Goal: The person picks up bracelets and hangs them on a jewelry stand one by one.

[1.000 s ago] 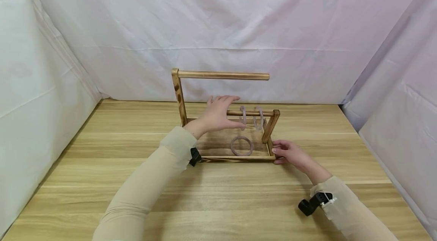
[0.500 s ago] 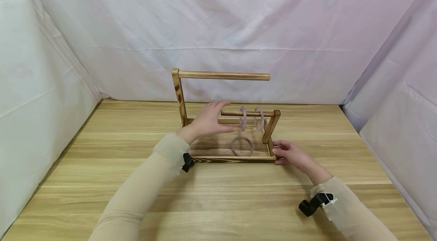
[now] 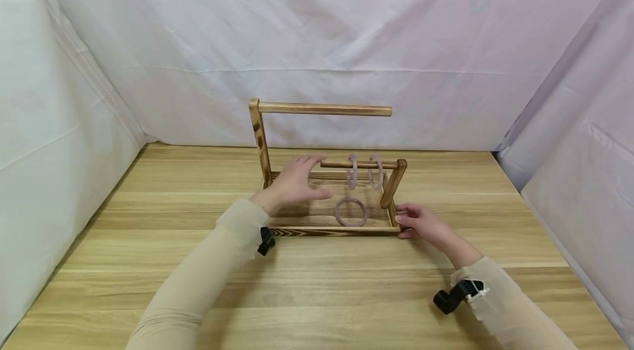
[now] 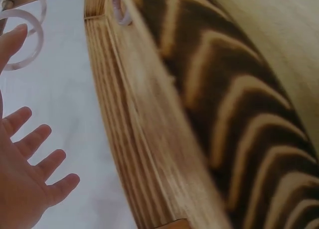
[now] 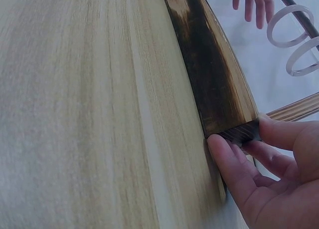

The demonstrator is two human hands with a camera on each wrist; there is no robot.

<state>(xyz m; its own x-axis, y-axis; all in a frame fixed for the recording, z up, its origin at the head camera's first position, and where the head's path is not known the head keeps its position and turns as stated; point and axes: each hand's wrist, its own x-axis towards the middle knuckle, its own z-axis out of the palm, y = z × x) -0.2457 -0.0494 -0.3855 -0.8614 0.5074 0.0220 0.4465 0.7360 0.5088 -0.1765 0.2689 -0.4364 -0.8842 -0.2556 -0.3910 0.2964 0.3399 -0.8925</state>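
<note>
A wooden jewelry rack [image 3: 342, 231] stands on the table, with a tray base, a tall upper bar [image 3: 324, 109] and a shorter lower bar [image 3: 337, 164]. Two pale translucent bangles [image 3: 354, 175] hang on the lower bar, a little apart. A third bangle [image 3: 366, 213] lies inside the tray. My left hand [image 3: 295, 184] is above the tray, left of the lower bar's free end, thumb and fingers spread and holding nothing. At the tray's front right corner, my right hand [image 3: 421, 224] pinches the wood between thumb and fingers, as the right wrist view shows up close [image 5: 269, 174].
A wood-grain table [image 3: 317, 295] carries the rack. White cloth [image 3: 317, 31] hangs behind, and more cloth stands at both sides. The upper bar sits above and behind the left hand, its left post [image 3: 260, 141] close by. Black wrist cameras [image 3: 448, 300] are strapped to both sleeves.
My left hand has drawn back leftward and slightly down, away from the left hanging bangle and past the lower bar's free end. The right hand, rack and bangles stay practically where they were.
</note>
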